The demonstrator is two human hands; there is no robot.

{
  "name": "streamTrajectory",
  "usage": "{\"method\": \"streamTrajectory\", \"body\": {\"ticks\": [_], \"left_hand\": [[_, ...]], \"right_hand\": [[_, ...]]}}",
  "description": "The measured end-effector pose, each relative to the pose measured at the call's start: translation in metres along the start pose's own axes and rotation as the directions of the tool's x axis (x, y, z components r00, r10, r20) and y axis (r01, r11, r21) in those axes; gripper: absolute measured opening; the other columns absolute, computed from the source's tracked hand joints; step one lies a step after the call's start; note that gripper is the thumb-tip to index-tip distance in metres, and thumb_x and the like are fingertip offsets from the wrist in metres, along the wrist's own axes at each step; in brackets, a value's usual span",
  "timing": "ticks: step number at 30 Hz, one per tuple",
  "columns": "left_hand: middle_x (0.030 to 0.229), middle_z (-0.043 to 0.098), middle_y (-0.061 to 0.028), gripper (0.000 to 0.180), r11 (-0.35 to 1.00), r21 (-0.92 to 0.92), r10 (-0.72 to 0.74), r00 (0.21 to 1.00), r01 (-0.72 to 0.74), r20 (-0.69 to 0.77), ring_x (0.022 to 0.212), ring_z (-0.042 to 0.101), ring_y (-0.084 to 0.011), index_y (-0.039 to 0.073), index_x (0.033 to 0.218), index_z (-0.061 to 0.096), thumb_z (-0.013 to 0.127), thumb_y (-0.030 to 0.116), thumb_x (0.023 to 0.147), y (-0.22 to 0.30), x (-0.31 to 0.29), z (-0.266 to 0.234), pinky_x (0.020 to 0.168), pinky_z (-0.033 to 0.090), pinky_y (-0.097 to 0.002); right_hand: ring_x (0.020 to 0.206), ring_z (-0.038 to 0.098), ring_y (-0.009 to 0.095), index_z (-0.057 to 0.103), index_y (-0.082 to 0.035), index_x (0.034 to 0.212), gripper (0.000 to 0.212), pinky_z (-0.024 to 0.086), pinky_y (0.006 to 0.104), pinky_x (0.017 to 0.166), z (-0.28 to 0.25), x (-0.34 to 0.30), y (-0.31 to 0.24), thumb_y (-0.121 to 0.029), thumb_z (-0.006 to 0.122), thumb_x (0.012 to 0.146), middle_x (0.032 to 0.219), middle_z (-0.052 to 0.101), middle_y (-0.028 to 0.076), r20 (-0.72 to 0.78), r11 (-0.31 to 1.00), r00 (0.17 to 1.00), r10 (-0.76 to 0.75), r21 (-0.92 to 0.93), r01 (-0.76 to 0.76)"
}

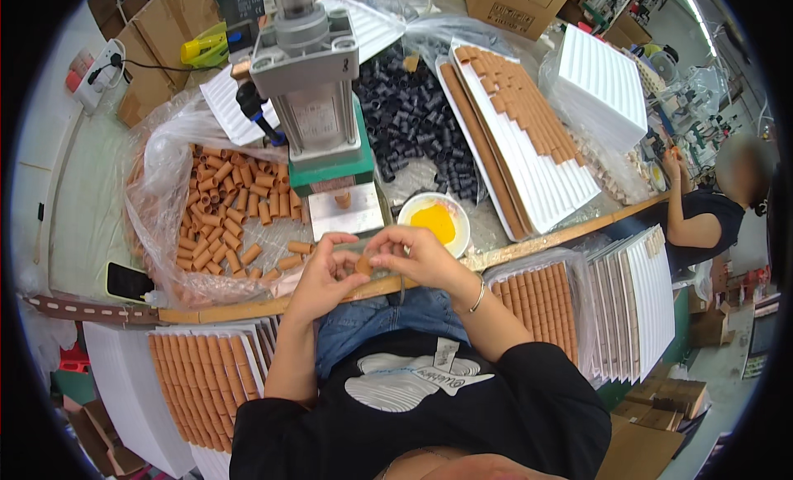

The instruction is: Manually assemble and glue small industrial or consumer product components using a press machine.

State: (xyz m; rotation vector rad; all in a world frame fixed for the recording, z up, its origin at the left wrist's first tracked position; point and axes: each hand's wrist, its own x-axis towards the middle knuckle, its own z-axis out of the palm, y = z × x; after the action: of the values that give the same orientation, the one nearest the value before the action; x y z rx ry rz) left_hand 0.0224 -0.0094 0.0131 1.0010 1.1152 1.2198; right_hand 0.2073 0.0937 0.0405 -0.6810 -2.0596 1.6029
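While both hands meet at table edge: left hand (318, 269) and right hand (413, 253) pinched shut around one small orange tube (362, 266), at 6 o'clock of press (318, 92). Another tube seated under press. Filled white trays (529, 141) at 2 o'clock; large loose tube pile (227, 207) at 9 o'clock unprocessed. Likely midway, much left.

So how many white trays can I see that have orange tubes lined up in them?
3: one at the lower left, one behind the bench at upper right, one by the person's right elbow. Stacked trays may hide more.
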Motion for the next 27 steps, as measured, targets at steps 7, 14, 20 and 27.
{"method": "streamTrajectory", "body": {"ticks": [7,14,20,27], "left_hand": [[0.092,0.062,-0.0002,0.06,0.895,0.442,0.19,0.948,-0.06,-0.257,0.073,0.052,-0.0041,0.007,0.115,0.044,0.08,0.0,0.068,-0.012,0.004,0.015,0.062,0.038,-0.0181],[0.098,0.06,-0.0074,0.039,0.732,0.681,0.3,0.885,0.027,-0.357,0.082,0.058,-0.0152,0.005,0.113,0.053,0.067,0.001,0.076,0.015,-0.008,-0.036,0.073,0.046,-0.0266],[0.098,0.06,-0.0172,0.035,0.175,0.895,0.371,0.815,0.41,-0.446,0.091,0.06,-0.0375,0.001,0.104,0.056,0.071,0.007,0.074,0.011,-0.023,-0.124,0.078,0.047,-0.043],[0.095,0.06,-0.0161,0.029,0.254,0.894,0.304,0.847,0.368,-0.435,0.09,0.06,-0.0356,-0.001,0.096,0.062,0.074,0.006,0.071,0.009,-0.023,-0.132,0.079,0.048,-0.039]], "right_hand": [[0.053,0.051,0.014,0.066,-0.005,0.095,0.017,0.042,0.0275,0.052,0.013,0.0,0.0,-0.011,0.072,0.08,0.068,0.057,0.005,-0.201,0.982,0.973,-0.115,-0.168,0.082],[0.065,0.065,0.023,0.07,-0.012,0.097,0.02,0.051,0.0343,0.061,-0.047,0.022,0.02,-0.019,0.071,0.079,0.082,0.068,0.008,-0.293,0.807,0.938,-0.184,-0.59,-0.026],[0.089,0.063,0.029,0.066,-0.013,0.099,0.024,0.048,0.0427,0.075,-0.092,0.099,0.077,-0.01,0.071,0.076,0.096,0.065,0.008,-0.245,0.62,0.949,-0.201,-0.781,-0.071],[0.091,0.065,0.028,0.059,-0.014,0.102,0.033,0.048,0.0451,0.074,-0.096,0.113,0.076,-0.019,0.075,0.073,0.088,0.07,0.007,-0.269,0.269,0.963,-0.03,-0.93,-0.251]]}}
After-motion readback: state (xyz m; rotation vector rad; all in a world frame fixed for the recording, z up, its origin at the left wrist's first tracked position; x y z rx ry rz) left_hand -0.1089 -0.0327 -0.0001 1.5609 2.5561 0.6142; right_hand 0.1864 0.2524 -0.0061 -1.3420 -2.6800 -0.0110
